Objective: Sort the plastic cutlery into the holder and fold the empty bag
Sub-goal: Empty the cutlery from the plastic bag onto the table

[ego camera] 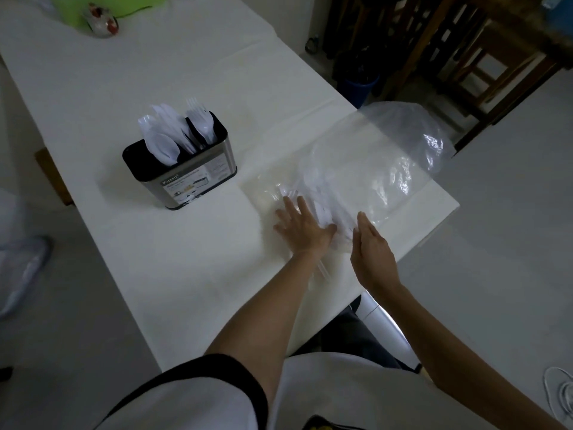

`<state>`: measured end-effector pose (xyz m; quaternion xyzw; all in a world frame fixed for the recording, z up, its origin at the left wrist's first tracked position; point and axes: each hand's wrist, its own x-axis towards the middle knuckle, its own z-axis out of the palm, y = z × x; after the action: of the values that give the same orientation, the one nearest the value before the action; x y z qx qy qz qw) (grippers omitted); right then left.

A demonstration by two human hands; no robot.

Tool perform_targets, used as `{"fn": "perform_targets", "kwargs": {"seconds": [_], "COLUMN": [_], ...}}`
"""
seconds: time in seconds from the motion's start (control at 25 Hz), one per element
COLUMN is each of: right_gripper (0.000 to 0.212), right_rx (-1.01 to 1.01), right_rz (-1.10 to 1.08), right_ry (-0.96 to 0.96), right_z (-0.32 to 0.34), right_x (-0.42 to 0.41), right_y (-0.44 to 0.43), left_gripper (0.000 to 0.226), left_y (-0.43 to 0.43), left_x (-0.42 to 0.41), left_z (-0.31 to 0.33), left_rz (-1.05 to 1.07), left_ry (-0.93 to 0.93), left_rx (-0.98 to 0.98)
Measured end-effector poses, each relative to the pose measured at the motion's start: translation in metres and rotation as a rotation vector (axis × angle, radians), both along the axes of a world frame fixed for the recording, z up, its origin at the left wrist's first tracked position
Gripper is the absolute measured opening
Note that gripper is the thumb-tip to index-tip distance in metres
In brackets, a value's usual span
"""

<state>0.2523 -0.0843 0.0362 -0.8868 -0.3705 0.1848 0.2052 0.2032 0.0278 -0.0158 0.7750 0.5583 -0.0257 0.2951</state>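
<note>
A clear plastic bag point(366, 162) lies spread across the right end of the white table point(173, 249), its far end puffed up past the table edge. Some white cutlery point(305, 189) shows faintly through the bag near my hands. My left hand point(302, 228) lies flat with straight fingers on the bag's near-left part. My right hand point(372, 246) is beside it with straight fingers, its edge at the bag's near side. The metal holder point(183, 178) with a black rim stands to the left, filled with white forks, spoons and knives point(176, 131).
A green sheet point(108, 4) and a small shiny object point(100, 20) sit at the table's far end. Dark wooden chairs point(465, 51) and a blue bin point(356, 86) stand beyond the right edge. The table corner point(455, 203) is close behind the bag.
</note>
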Motion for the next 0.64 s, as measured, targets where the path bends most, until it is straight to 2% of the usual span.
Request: {"fn": "perform_targets", "kwargs": {"seconds": [0.16, 0.32, 0.64], "right_gripper": [0.045, 0.044, 0.043], "right_rx": [-0.001, 0.008, 0.043], "right_rz": [-0.002, -0.001, -0.003], "right_ry": [0.027, 0.047, 0.067], "right_z": [-0.006, -0.008, -0.009], "right_x": [-0.001, -0.001, 0.0], "right_y": [-0.003, -0.001, -0.002], "left_gripper": [0.061, 0.045, 0.031], "left_y": [0.007, 0.006, 0.006], "left_x": [-0.027, -0.052, -0.094], "left_z": [-0.01, -0.013, -0.01], "left_rz": [0.077, 0.101, 0.135], "left_ry": [-0.091, -0.176, -0.026], "left_rx": [0.13, 0.172, 0.277]}}
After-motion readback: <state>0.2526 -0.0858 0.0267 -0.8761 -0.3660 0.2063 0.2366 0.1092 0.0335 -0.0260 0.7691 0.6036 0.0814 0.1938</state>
